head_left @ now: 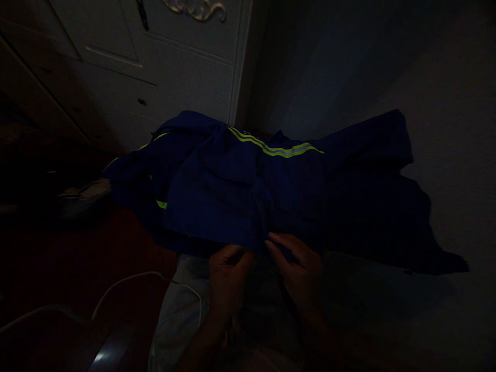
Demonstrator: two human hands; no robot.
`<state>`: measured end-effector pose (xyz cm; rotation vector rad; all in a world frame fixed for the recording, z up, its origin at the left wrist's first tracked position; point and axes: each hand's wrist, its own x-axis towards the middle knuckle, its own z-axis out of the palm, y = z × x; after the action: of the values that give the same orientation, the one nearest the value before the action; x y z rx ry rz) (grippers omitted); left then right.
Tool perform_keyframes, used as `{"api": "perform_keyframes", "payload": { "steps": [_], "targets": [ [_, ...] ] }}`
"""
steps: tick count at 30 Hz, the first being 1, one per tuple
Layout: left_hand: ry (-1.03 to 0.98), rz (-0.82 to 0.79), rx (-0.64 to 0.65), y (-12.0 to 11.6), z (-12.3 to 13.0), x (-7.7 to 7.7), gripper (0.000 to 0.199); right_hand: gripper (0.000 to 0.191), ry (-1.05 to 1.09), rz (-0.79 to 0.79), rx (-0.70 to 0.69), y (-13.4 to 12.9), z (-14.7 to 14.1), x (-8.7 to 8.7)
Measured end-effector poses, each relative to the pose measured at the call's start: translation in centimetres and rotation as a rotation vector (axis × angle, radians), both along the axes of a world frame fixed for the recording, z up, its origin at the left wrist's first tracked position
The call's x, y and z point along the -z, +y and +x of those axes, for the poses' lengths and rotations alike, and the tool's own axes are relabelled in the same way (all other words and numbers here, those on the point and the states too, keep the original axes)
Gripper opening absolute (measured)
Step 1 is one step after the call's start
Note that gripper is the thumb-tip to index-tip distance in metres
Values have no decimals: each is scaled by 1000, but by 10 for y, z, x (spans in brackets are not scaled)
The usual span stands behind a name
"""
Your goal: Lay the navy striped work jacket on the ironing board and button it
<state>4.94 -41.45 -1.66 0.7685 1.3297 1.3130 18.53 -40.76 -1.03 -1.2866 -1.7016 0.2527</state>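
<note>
A dark blue work jacket with yellow-green and silver reflective stripes is spread out in front of me in dim light. Its front opening runs down the middle toward my hands. My left hand is closed on the near hem, thumb and fingers pinching the cloth left of the opening. Just right of it, my right hand pinches the jacket's front edge near the bottom. One sleeve stretches to the far right; on the left the cloth lies bunched with several stripe pieces showing.
Behind the jacket stands a pale cabinet with carved trim and small knobs. A white cable crosses the dark reddish floor at left. My legs in light trousers are under the hem. Dim, unclear items lie at far left.
</note>
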Motion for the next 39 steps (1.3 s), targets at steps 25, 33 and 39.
{"api": "perform_keyframes", "payload": {
  "steps": [25, 33, 39],
  "targets": [
    [-230, -64, -91, 14, 12, -3, 16, 56, 58, -15, -168, -2, 6, 15],
    [-278, -61, -88, 17, 12, 0, 21, 61, -192, 151, -225, 11, 8, 2],
    [-308, -57, -93, 20, 9, 1, 21, 65, -217, 153, -261, 19, 9, -7]
  ]
}}
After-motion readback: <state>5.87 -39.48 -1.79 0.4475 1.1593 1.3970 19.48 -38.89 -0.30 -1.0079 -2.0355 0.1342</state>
